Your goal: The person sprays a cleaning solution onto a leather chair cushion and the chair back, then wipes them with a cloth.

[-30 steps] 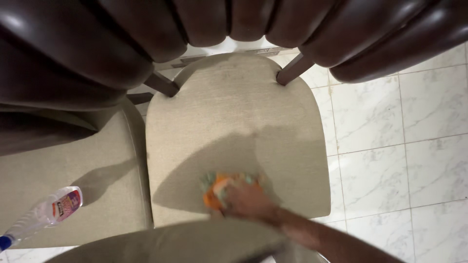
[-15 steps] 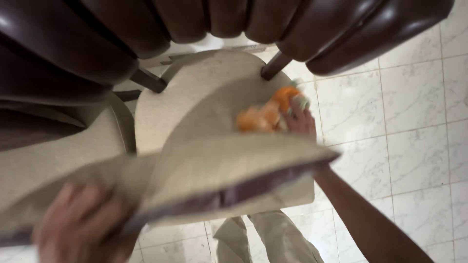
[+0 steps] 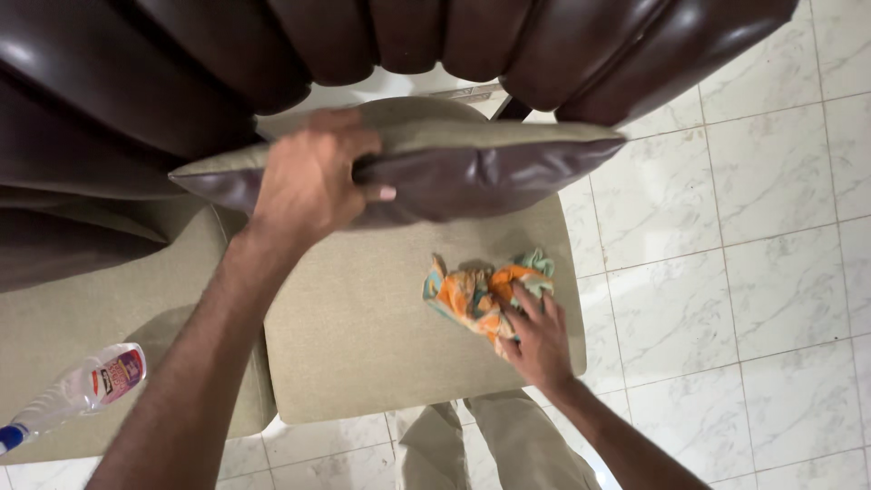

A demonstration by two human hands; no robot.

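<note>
My left hand (image 3: 313, 177) grips a seat cushion (image 3: 454, 168), beige on top and dark brown underneath, and holds it above the back of the chair seat (image 3: 363, 318). My right hand (image 3: 535, 340) presses a crumpled orange, green and white cloth (image 3: 481, 290) onto the beige seat near its right front edge. The cushion hides the rear part of the seat. The chair's dark brown padded backrest (image 3: 408, 45) curves across the top of the view.
A second beige chair seat (image 3: 82, 318) stands to the left, with a clear spray bottle (image 3: 82, 390) lying on it near its front edge. White marble floor tiles (image 3: 726, 254) spread to the right and front. My beige trouser legs (image 3: 499, 445) show below the seat.
The cushion has been lifted from low in front up to the backrest, now held in my left hand. My right hand with the cloth moved from the seat's back right toward its front right.
</note>
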